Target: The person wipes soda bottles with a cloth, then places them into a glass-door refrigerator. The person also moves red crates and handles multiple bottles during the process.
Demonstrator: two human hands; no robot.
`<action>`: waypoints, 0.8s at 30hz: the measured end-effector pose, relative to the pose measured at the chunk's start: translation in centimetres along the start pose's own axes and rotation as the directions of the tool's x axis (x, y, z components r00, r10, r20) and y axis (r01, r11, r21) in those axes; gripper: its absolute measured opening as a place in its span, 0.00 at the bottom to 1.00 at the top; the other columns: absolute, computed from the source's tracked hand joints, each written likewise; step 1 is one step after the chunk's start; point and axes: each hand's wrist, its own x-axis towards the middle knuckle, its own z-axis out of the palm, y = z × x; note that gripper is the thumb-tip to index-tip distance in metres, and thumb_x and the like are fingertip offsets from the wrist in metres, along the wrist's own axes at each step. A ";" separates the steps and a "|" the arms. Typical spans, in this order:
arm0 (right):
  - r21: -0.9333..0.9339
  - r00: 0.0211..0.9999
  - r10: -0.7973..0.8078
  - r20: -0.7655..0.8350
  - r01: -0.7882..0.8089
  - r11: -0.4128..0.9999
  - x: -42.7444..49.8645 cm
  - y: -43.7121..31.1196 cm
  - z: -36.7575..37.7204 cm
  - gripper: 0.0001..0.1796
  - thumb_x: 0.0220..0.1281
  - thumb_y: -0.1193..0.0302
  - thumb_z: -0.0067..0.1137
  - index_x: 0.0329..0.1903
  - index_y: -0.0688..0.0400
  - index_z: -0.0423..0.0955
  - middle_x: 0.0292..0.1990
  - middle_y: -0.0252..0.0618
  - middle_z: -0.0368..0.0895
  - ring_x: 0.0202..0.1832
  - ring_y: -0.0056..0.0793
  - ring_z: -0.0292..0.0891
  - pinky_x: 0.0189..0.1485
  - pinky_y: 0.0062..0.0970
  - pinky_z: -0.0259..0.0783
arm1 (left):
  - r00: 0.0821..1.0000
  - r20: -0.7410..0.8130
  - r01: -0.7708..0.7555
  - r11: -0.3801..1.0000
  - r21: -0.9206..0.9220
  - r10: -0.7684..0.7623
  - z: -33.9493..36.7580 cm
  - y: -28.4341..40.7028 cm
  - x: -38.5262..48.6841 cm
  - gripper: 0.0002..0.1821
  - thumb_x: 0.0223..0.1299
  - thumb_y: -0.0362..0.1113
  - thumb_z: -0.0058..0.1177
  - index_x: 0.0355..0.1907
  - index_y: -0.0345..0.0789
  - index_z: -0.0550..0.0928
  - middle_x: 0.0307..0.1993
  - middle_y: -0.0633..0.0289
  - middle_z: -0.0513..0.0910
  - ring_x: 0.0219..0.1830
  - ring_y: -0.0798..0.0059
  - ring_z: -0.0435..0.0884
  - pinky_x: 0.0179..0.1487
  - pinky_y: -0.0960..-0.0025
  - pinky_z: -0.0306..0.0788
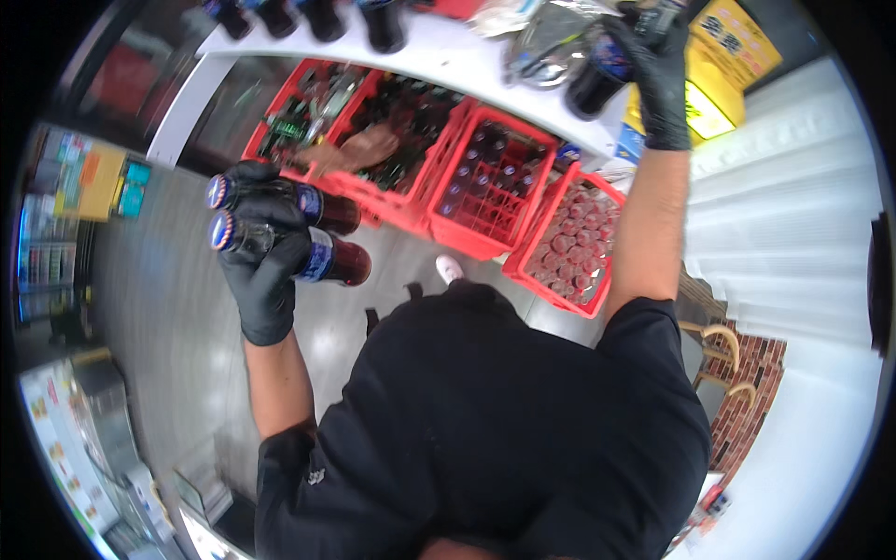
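Observation:
My left hand point(262, 259), in a black glove, grips two dark-filled glass bottles side by side. The nearer bottle point(343, 262) and the other bottle point(341, 213) lie almost level, blue caps to the left, with blue labels. My right hand point(654, 77), also black-gloved, reaches over the right end of a white shelf point(448, 59). Its fingers are around the upper part of another dark bottle point(591, 94), which stands on the shelf; blur hides the exact hold. Left of this bottle is a clear plastic bag point(553, 45).
Several dark bottles point(383, 28) stand along the shelf's left part. Below are red crates: one point(434, 210) of capped bottles, another point(514, 269) packed with clear bottles, and others with mixed bottles. A yellow sign point(728, 42) and white curtain point(784, 182) are at right.

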 end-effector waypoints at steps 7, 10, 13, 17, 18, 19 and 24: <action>-0.091 0.999 -0.046 -0.001 0.045 0.995 -2.3 -0.4 1.0 0.40 0.56 0.80 0.76 0.72 0.61 0.67 0.64 0.45 0.66 0.60 0.30 0.74 0.59 0.27 0.77 | 0.979 -0.148 0.157 0.982 0.100 -0.142 -6.0 -1.4 -5.3 0.14 0.37 0.24 0.61 0.33 0.35 0.83 0.57 0.58 0.72 0.55 0.67 0.77 0.62 0.61 0.69; -0.255 0.965 -0.164 -0.204 0.109 0.961 -5.5 -2.1 2.4 0.37 0.59 0.71 0.75 0.68 0.62 0.66 0.68 0.48 0.58 0.69 0.38 0.61 0.73 0.37 0.62 | 0.947 -0.227 0.262 0.957 0.125 -0.230 -7.2 -1.6 -7.0 0.11 0.37 0.31 0.60 0.30 0.37 0.81 0.55 0.56 0.74 0.59 0.61 0.75 0.68 0.57 0.64; -0.432 0.719 -0.614 -0.327 0.465 0.773 -10.6 -3.7 6.0 0.21 0.74 0.61 0.57 0.54 0.67 0.70 0.55 0.48 0.67 0.55 0.38 0.71 0.59 0.38 0.75 | 0.938 -0.253 0.286 0.942 0.176 -0.237 -8.1 -1.9 -8.1 0.12 0.37 0.30 0.61 0.31 0.38 0.81 0.57 0.56 0.73 0.59 0.63 0.75 0.66 0.57 0.66; -0.156 0.892 -0.078 0.446 0.164 0.974 -18.2 3.2 19.8 0.17 0.61 0.74 0.69 0.53 0.57 0.80 0.55 0.48 0.78 0.57 0.46 0.75 0.60 0.39 0.72 | 0.934 -0.226 0.322 0.925 0.204 -0.275 -8.4 -1.9 -8.7 0.12 0.37 0.24 0.64 0.30 0.37 0.82 0.56 0.60 0.72 0.52 0.72 0.76 0.56 0.64 0.73; -0.128 0.823 -0.040 0.566 0.135 0.983 -19.1 6.4 23.8 0.22 0.60 0.73 0.70 0.57 0.56 0.79 0.55 0.47 0.78 0.61 0.47 0.73 0.64 0.41 0.69 | 0.943 -0.201 0.310 0.923 0.228 -0.267 -8.3 -2.0 -8.6 0.12 0.38 0.23 0.65 0.30 0.37 0.82 0.56 0.60 0.71 0.52 0.73 0.76 0.56 0.65 0.73; -0.186 0.816 -0.106 0.568 0.253 0.949 -19.9 9.8 28.0 0.31 0.56 0.66 0.74 0.63 0.55 0.77 0.59 0.45 0.76 0.62 0.46 0.73 0.66 0.44 0.70 | 0.937 -0.201 0.328 0.916 0.230 -0.285 -8.1 -2.0 -8.6 0.10 0.41 0.25 0.66 0.29 0.37 0.82 0.55 0.60 0.70 0.51 0.72 0.76 0.54 0.65 0.73; -0.668 0.651 0.358 0.670 0.317 0.673 -21.3 22.7 37.1 0.20 0.56 0.59 0.72 0.47 0.58 0.83 0.48 0.49 0.81 0.56 0.53 0.77 0.57 0.49 0.75 | 0.951 -0.222 0.283 0.898 0.337 -0.217 -7.7 -2.5 -8.6 0.09 0.44 0.26 0.66 0.30 0.35 0.82 0.53 0.57 0.70 0.51 0.68 0.76 0.54 0.68 0.73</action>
